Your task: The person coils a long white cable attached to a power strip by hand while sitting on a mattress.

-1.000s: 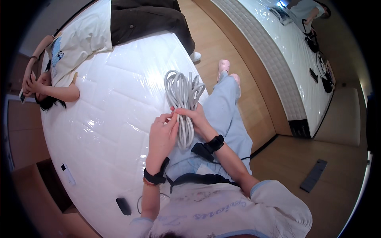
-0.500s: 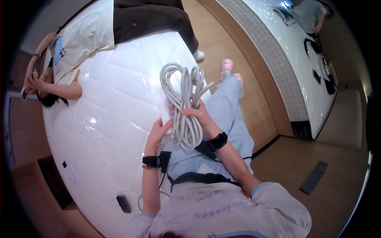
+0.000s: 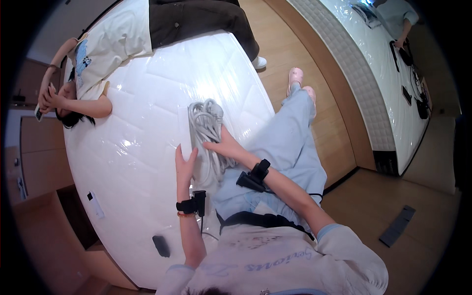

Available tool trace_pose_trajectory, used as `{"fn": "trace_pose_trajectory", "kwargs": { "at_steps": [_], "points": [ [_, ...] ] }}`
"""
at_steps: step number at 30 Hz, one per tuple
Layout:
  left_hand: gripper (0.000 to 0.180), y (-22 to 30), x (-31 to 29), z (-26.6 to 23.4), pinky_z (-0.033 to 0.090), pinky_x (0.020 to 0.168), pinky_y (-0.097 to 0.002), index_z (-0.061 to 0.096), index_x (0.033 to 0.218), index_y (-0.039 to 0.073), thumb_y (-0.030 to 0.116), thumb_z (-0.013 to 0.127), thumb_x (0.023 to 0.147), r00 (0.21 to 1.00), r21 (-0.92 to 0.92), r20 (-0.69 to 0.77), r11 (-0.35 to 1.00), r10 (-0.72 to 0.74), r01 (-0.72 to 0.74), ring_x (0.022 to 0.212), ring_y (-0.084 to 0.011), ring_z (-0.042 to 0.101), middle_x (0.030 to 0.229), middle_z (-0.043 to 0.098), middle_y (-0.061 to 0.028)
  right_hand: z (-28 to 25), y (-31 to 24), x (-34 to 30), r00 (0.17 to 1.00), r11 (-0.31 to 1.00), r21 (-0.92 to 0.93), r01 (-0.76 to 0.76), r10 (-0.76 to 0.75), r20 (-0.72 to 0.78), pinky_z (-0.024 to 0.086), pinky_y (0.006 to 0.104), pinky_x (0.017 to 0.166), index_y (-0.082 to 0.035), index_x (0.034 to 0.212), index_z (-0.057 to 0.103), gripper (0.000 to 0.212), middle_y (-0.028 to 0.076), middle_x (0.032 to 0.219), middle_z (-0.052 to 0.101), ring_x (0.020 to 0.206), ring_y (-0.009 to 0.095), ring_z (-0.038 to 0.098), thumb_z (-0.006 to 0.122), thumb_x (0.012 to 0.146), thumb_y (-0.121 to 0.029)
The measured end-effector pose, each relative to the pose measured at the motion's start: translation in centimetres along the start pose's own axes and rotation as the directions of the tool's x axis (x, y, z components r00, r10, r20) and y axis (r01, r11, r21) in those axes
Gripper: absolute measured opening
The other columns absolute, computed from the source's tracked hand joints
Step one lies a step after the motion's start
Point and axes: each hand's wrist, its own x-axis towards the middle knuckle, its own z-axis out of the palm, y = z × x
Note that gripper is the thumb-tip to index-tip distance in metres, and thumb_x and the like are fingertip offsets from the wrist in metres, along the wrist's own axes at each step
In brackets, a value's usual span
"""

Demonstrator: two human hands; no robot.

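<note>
A looped bundle of thick light-grey cable [image 3: 205,123] lies on the plastic-covered mattress [image 3: 142,162], just left of my outstretched legs. My right hand [image 3: 227,145] is at the bundle's right side, its thumb across the loops and its fingers along the edge, partly hidden. A plug-like end appears among the loops at the top. On the bundle's left side, my left hand [image 3: 185,164] has thumb and fingers spread apart, close to the cable and holding nothing. Black devices are strapped to both wrists.
Another person [image 3: 93,93] lies at the far left holding a phone. A dark object [image 3: 161,246] and a white item [image 3: 96,205] rest on the mattress. Rightward stand a second mattress [image 3: 361,78] and another person; a grey strip [image 3: 396,226] is on the floor.
The cable bundle has gone down and left onto the mattress from in front of me. My left hand has come off it, fingers spreading; my right hand moved left with it. The view shifted slightly.
</note>
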Motion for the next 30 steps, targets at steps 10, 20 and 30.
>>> {"fn": "trace_pose_trajectory", "kwargs": {
  "at_steps": [10, 20, 30],
  "points": [
    [0.060, 6.0, -2.7, 1.7, 0.034, 0.093, -0.0417, 0.037, 0.127, -0.004, 0.025, 0.063, 0.080, 0.834, 0.484, -0.098, 0.758, 0.543, -0.436, 0.110, -0.0347, 0.042, 0.116, 0.046, -0.0231, -0.7, -2.3, -1.9, 0.964, 0.628, -0.778, 0.005, -0.210, -0.163, 0.039, 0.0423, 0.088, 0.011, 0.117, 0.038, 0.085, 0.027, 0.112, 0.044, 0.103, 0.039, 0.048, 0.064, 0.071, -0.054],
    [0.061, 5.9, -3.5, 3.0, 0.038, 0.090, -0.0379, 0.044, 0.120, 0.000, 0.006, 0.069, 0.065, 0.876, 0.366, -0.052, 0.825, 0.480, -0.431, 0.105, -0.0304, 0.047, 0.113, 0.050, -0.0152, -6.3, -1.6, -1.0, 0.925, 0.859, -0.512, -0.005, -0.190, -0.328, 0.050, 0.0354, 0.062, 0.001, 0.079, 0.059, 0.022, 0.016, 0.068, 0.063, 0.066, 0.029, 0.064, 0.063, 0.074, -0.020],
    [0.053, 8.6, -4.3, 2.8, 0.038, 0.091, -0.0360, 0.047, 0.117, 0.000, 0.002, 0.066, 0.068, 0.818, 0.381, -0.120, 0.787, 0.563, -0.486, 0.105, -0.0244, 0.049, 0.110, 0.052, -0.0145, -8.1, -9.1, -3.7, 0.961, 0.969, -0.185, 0.162, -0.197, -0.192, 0.047, 0.0271, 0.051, 0.003, 0.074, 0.058, 0.016, 0.010, 0.063, 0.061, 0.055, 0.018, 0.063, 0.065, 0.076, -0.011]
  ]
}}
